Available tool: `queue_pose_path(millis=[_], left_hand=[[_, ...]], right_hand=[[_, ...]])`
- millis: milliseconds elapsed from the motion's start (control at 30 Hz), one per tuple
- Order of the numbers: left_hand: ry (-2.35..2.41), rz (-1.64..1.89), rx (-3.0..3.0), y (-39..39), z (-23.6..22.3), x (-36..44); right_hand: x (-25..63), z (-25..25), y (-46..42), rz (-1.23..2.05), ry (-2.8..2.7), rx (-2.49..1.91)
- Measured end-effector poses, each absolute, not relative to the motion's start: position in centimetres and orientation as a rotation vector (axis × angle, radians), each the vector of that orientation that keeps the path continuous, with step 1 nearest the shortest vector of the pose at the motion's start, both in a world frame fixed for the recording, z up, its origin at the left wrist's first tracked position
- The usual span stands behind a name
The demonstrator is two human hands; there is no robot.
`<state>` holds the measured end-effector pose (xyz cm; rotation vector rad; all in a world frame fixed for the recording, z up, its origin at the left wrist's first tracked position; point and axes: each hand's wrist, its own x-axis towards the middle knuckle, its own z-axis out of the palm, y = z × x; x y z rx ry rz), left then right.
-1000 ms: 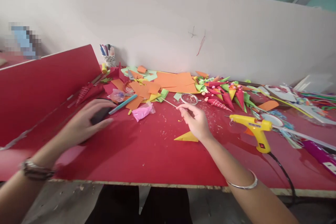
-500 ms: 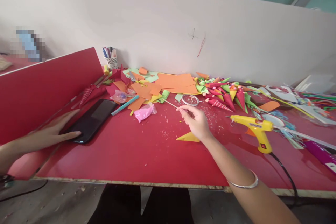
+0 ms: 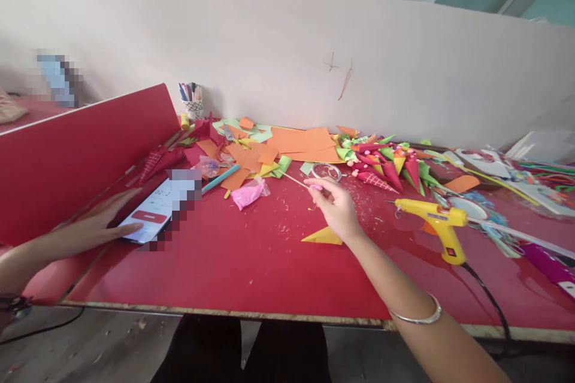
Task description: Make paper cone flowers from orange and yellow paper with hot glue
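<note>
My left hand lies around the near left corner of a smartphone, its thumb on the lit screen and its fingers along the far left edge. Between the fingertips of my right hand is pinched a thin stick, pointing up and left. A small pink lump shows at the fingertips; whether it sits on the stick's end I cannot tell. Just below that hand, a yellow paper cone rests on the red table. A pink lump in clear plastic lies to the left.
Orange paper sheets and scraps cover the back. Finished-looking coloured cones are heaped on the back right, near a tape roll. A yellow glue gun with its cord lies at right. A red panel stands at left.
The phone's dark screen has lit up under my left thumb. Pink now shows at my right fingertips; the hand with the stick has barely moved.
</note>
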<state>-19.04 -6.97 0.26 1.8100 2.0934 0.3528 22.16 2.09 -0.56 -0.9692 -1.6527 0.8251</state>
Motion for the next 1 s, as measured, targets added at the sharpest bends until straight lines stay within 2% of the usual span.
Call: queue_pose_path(millis=[133, 200, 300, 467, 533, 767, 1000], left_hand=[[2.207, 0.668, 1.886, -6.7, 2.1, -13.5], [1.926, 0.713, 2.160, -6.3, 2.8, -8.7], [1.458, 0.475, 2.416, -5.1, 2.8, -1.2], [1.344, 0.473, 2.553, -1.9, 0.7, 6.9], [1.281, 0.373, 2.553, -1.0, -0.1, 8.2], [1.140, 0.484, 2.605, -0.7, -1.1, 9.2], [0.977, 0.599, 2.513, -0.8, -1.7, 10.6]], right_hand=[[22.0, -0.9, 2.5, 0.941, -1.547, -0.938], [21.9, -0.9, 2.5, 0.960, -1.511, -0.919], [21.9, -0.6, 2.3, 0.992, -1.497, -0.932], [22.4, -0.3, 2.0, 0.934, -1.567, -1.011], [22.6, -0.3, 2.0, 0.867, -1.583, -1.041], [22.4, -0.1, 2.1, 0.624, -1.755, -0.999], [21.7, -0.1, 1.6, 0.830, -1.683, -0.904]])
